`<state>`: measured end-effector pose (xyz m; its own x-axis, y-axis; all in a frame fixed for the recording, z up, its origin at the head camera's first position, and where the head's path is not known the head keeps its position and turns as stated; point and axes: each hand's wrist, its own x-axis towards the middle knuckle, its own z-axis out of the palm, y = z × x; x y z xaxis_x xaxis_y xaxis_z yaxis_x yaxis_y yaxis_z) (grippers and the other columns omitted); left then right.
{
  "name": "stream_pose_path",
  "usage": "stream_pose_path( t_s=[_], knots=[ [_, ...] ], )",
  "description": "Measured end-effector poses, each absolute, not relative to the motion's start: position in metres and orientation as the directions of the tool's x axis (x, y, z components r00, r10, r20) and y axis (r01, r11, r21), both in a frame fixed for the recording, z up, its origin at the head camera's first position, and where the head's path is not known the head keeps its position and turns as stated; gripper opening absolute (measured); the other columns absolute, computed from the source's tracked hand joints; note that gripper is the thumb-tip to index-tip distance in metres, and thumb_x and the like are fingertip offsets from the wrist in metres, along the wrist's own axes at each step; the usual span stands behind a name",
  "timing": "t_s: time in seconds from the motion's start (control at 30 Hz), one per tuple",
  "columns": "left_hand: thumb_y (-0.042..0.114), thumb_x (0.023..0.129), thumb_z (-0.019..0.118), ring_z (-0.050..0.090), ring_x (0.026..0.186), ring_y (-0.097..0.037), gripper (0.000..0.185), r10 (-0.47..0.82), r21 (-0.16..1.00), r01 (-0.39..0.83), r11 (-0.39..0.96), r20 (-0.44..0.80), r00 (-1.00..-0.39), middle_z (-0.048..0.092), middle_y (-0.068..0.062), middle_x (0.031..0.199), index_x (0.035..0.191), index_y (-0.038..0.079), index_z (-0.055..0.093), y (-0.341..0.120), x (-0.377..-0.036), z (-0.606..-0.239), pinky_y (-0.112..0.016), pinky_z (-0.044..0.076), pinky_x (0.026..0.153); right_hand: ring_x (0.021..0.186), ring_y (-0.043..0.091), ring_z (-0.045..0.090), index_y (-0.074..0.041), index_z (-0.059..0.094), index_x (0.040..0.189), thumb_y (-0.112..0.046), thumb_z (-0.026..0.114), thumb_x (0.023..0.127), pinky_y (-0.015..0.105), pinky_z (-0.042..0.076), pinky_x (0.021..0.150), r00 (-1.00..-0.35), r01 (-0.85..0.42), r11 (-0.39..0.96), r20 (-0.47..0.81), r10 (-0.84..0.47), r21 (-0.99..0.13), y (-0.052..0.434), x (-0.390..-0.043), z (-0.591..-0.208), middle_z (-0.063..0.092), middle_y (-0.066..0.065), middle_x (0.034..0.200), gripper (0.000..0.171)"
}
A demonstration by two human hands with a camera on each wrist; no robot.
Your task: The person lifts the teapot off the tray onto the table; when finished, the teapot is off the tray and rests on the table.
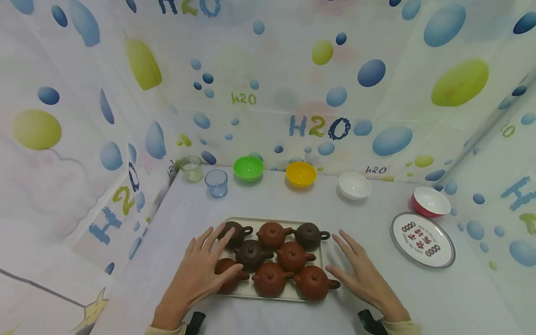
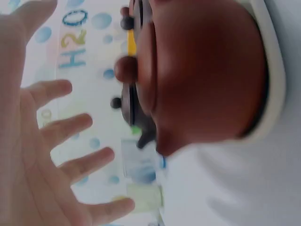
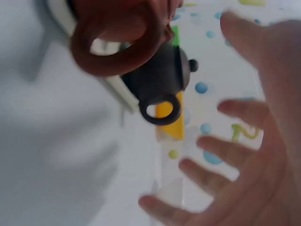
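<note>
Several small clay teapots, some reddish-brown [image 1: 270, 279] and some dark brown [image 1: 252, 255], stand close together on a cream tray [image 1: 247, 291]. My left hand [image 1: 201, 270] is over the tray's left side, fingers spread, partly covering the front-left reddish-brown teapot [image 2: 211, 70]. In the left wrist view its palm and fingers hold nothing. Beyond the tray's right edge, my right hand [image 1: 362, 274] has its fingers apart and its thumb near the handle of the front-right teapot [image 1: 313, 283]. A dark teapot [image 3: 157, 75] shows behind that handle in the right wrist view.
Along the back stand a clear glass [image 1: 191, 168], a bluish glass [image 1: 216, 183], and green [image 1: 249, 168], yellow [image 1: 301, 174] and white [image 1: 354, 186] bowls. At right, a red-and-white bowl [image 1: 430, 202] sits behind a printed plate [image 1: 423, 240]. Patterned cloth [image 1: 268, 70] encloses the table.
</note>
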<state>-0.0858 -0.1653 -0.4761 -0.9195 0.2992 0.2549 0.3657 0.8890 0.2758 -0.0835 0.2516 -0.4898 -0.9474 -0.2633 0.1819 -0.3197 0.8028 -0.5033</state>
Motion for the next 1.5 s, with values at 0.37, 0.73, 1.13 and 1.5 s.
stream_pose_path(
  t_s=[0.37, 0.73, 1.13, 1.5],
  knots=[
    [0.079, 0.082, 0.075, 0.048, 0.150, -0.049, 0.109, 0.301, 0.324, 0.322, 0.890, 0.112, -0.947, 0.046, -0.014, 0.169, 0.167, 0.020, 0.040, -0.197, -0.070, -0.486, -0.083, 0.040, 0.109, 0.142, 0.043, 0.054, -0.012, 0.064, 0.148, -0.039, 0.090, 0.086, 0.066, 0.055, 0.102, -0.897, -0.442, 0.749, 0.224, -0.382, -0.494, 0.266, -0.066, -0.510, 0.055, 0.016, 0.160, 0.072],
    [0.069, 0.067, 0.091, 0.028, 0.158, -0.058, 0.133, 0.322, 0.459, 0.266, 0.848, -0.046, -0.946, 0.033, -0.023, 0.174, 0.168, 0.006, 0.032, -0.212, -0.066, -0.516, -0.095, 0.013, 0.111, 0.077, 0.004, 0.060, -0.010, 0.066, 0.121, -0.031, 0.066, 0.108, 0.024, 0.052, 0.064, -0.969, -0.106, 0.643, -0.065, -0.237, -0.758, 0.267, -0.067, -0.512, 0.066, 0.002, 0.104, 0.025],
    [0.071, 0.073, 0.084, 0.017, 0.164, -0.053, 0.127, 0.282, 0.478, 0.203, 0.855, -0.098, -0.954, 0.025, -0.018, 0.178, 0.169, 0.008, 0.030, -0.208, -0.065, -0.530, -0.090, -0.002, 0.116, 0.055, 0.003, 0.052, 0.001, 0.062, 0.101, -0.035, 0.045, 0.117, 0.021, 0.043, 0.049, -0.804, 0.101, 0.437, -0.332, -0.493, -0.894, 0.265, -0.073, -0.518, 0.057, -0.003, 0.074, 0.042],
    [0.072, 0.072, 0.085, 0.016, 0.164, -0.053, 0.129, 0.274, 0.472, 0.189, 0.861, -0.118, -0.954, 0.025, -0.019, 0.178, 0.169, 0.007, 0.030, -0.206, -0.069, -0.533, -0.090, -0.004, 0.117, 0.052, 0.003, 0.051, 0.011, 0.054, 0.097, -0.030, 0.043, 0.117, 0.017, 0.040, 0.049, -0.739, 0.143, 0.354, -0.338, -0.583, -0.924, 0.272, -0.081, -0.527, 0.052, -0.006, 0.068, 0.047]
  ],
)
